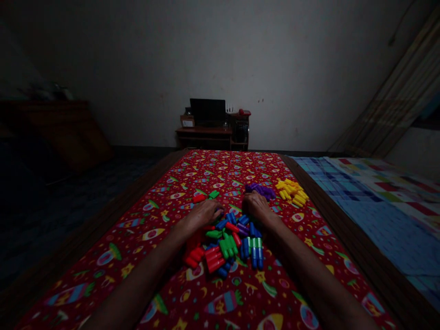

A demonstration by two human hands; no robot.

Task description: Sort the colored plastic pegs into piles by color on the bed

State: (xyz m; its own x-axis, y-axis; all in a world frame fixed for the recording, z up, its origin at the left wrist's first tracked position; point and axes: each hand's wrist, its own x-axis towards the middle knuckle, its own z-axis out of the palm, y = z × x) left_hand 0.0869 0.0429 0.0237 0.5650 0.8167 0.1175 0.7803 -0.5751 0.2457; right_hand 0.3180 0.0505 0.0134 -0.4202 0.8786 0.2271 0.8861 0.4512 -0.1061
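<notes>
A mixed pile of plastic toy building blocks (pixel 228 246) in red, green, blue and purple lies between my forearms. My left hand (pixel 206 213) is at the pile's far left edge, fingers curled down and closed; what they hold, if anything, is hidden. Just beyond it are a loose red block (pixel 198 198) and a green block (pixel 213 195). My right hand (pixel 255 205) bends over the pile's far right side with closed fingers, their tips out of sight. It is close to a heap of purple blocks (pixel 263 191). Farther right sits a heap of yellow blocks (pixel 292 191).
A red patterned cloth (pixel 220 172) covers the surface under the blocks. To the right lies bedding with blue checks (pixel 330 201). A small desk (pixel 204 131) with a monitor (pixel 208 111) stands at the wall, and a wooden cabinet (pixel 65 133) at the left.
</notes>
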